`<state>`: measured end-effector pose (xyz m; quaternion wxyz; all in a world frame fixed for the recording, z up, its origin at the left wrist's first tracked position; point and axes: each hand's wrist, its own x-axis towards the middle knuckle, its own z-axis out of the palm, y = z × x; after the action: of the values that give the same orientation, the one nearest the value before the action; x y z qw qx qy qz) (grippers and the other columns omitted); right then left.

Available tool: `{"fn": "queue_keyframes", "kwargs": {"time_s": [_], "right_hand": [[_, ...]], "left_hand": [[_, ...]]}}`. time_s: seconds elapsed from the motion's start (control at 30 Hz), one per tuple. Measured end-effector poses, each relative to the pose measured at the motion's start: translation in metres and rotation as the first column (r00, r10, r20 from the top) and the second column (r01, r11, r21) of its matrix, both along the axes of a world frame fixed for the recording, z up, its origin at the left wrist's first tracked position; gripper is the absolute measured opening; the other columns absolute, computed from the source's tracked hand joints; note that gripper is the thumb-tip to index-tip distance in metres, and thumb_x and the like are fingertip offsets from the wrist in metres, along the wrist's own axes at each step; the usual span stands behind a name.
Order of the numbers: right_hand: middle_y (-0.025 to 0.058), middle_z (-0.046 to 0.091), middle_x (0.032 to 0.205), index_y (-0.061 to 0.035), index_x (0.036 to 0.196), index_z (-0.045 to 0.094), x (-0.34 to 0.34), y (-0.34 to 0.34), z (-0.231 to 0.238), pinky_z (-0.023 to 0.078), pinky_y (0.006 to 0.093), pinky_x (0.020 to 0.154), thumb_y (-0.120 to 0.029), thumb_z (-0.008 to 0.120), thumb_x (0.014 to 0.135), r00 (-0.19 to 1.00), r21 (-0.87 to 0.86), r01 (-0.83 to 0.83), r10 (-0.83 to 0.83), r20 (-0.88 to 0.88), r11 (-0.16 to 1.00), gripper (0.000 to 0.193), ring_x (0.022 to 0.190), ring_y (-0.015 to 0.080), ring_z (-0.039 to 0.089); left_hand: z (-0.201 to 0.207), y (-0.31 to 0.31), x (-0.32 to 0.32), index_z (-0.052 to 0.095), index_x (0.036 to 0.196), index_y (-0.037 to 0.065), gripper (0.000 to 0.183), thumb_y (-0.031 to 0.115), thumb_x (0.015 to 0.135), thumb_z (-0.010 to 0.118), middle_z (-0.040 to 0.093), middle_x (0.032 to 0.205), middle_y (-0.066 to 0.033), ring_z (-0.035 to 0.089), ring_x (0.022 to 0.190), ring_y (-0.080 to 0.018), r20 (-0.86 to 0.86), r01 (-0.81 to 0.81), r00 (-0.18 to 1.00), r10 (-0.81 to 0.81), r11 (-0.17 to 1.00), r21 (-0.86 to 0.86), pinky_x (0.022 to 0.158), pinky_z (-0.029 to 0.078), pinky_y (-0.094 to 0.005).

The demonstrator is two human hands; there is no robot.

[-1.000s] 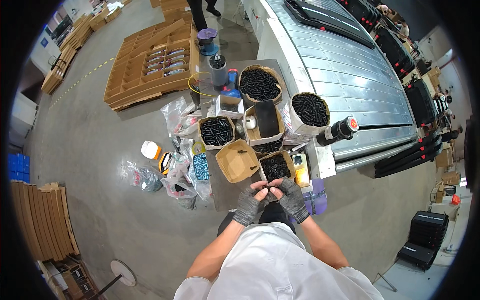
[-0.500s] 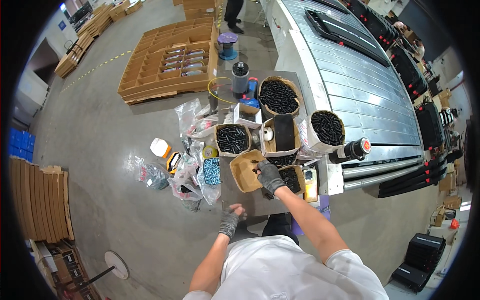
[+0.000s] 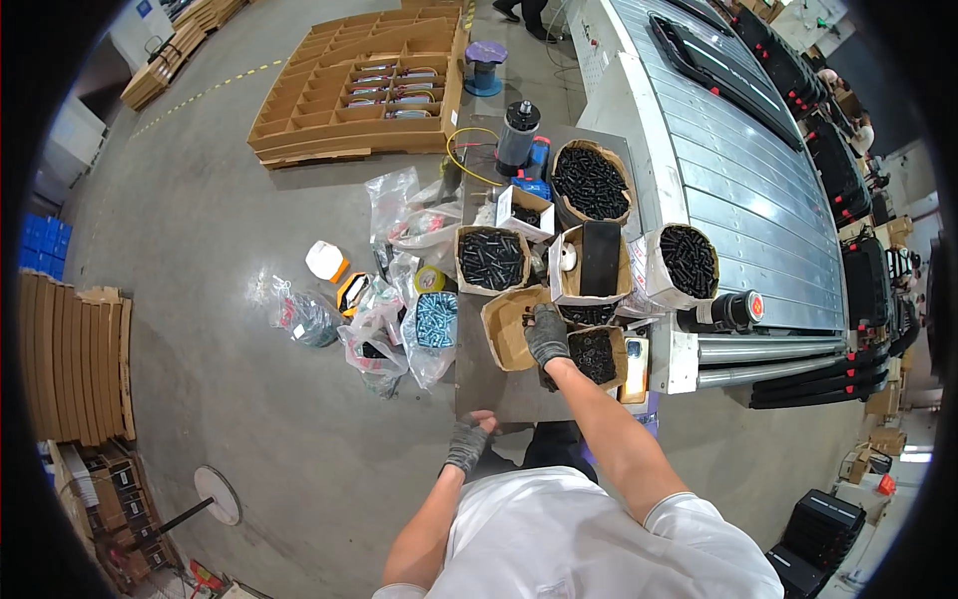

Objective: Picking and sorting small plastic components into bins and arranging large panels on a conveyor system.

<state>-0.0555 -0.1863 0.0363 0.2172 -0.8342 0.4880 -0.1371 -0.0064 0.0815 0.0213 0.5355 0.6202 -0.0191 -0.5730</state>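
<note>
My right hand [image 3: 546,337], in a grey fingerless glove, reaches over the right side of a shallow brown cardboard tray [image 3: 507,329]. Its fingers are closed, with a small black part [image 3: 528,317] at their tips, too small to name exactly. Beside that wrist is a box of small black pieces [image 3: 595,356]. My left hand [image 3: 469,442], gloved alike, hovers by the table's near edge with fingers curled together. Whatever they hold, if anything, is hidden. Cartons of black screw-like parts [image 3: 492,260] and a box with a black block [image 3: 600,258] stand behind the tray.
Left of the table [image 3: 479,394] lie plastic bags and a container of bluish screws [image 3: 436,319]. A dark bottle [image 3: 518,138] stands at the back. A metal-topped conveyor [image 3: 743,190] runs along the right. A phone-like device [image 3: 634,371] lies at the right edge.
The view has shifted, so the table sits further right and higher. My right hand stays over the tray's right side, fingers still closed. My left hand remains near the table edge.
</note>
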Motion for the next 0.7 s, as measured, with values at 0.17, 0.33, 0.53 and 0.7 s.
{"fn": "queue_keyframes", "kwargs": {"time_s": [0.17,0.33,0.53,0.7], "right_hand": [[0.0167,0.061,0.095,-0.0053,0.094,0.060,-0.048,0.020,0.060,0.049,0.0416,0.075,-0.004,0.056,0.078,0.956,-0.037,-0.058,0.066,0.286,0.998,0.016,0.088,0.0370,0.060],[0.0110,0.065,0.084,-0.0044,0.091,0.063,-0.172,0.034,0.062,0.050,0.0335,0.073,-0.002,0.063,0.079,0.963,0.104,0.067,-0.092,0.255,0.992,0.012,0.080,0.0260,0.064],[0.0117,0.065,0.086,-0.0039,0.091,0.064,-0.203,0.047,0.073,0.051,0.0337,0.072,-0.001,0.062,0.079,0.934,0.201,0.145,-0.201,0.295,0.969,0.013,0.080,0.0263,0.064],[0.0130,0.063,0.087,-0.0060,0.091,0.064,-0.202,0.038,0.054,0.051,0.0362,0.074,-0.006,0.062,0.079,0.957,0.129,0.131,-0.159,0.241,0.983,0.012,0.083,0.0311,0.063]], "left_hand": [[-0.004,-0.034,-0.019,0.063,0.104,0.004,0.026,0.012,0.080,0.067,0.066,0.087,-0.0133,0.064,0.082,-0.0250,0.576,0.367,0.752,-0.321,0.930,0.039,0.076,0.050,-0.0343],[0.007,-0.091,-0.032,0.050,0.125,0.012,0.046,0.009,0.080,0.062,0.051,0.124,-0.0185,0.056,0.106,-0.0365,0.832,0.669,0.342,-0.438,0.735,0.112,0.088,0.047,-0.0429],[0.009,-0.136,-0.045,0.054,0.118,0.013,0.039,0.020,0.081,0.063,0.049,0.126,-0.0210,0.059,0.105,-0.0358,0.810,0.724,-0.095,-0.579,0.518,0.455,0.083,0.050,-0.0450],[0.000,-0.139,-0.045,0.055,0.107,0.004,0.034,0.026,0.081,0.062,0.055,0.119,-0.0227,0.064,0.090,-0.0361,0.787,0.665,-0.124,-0.604,0.538,0.517,0.080,0.050,-0.0453]]}}
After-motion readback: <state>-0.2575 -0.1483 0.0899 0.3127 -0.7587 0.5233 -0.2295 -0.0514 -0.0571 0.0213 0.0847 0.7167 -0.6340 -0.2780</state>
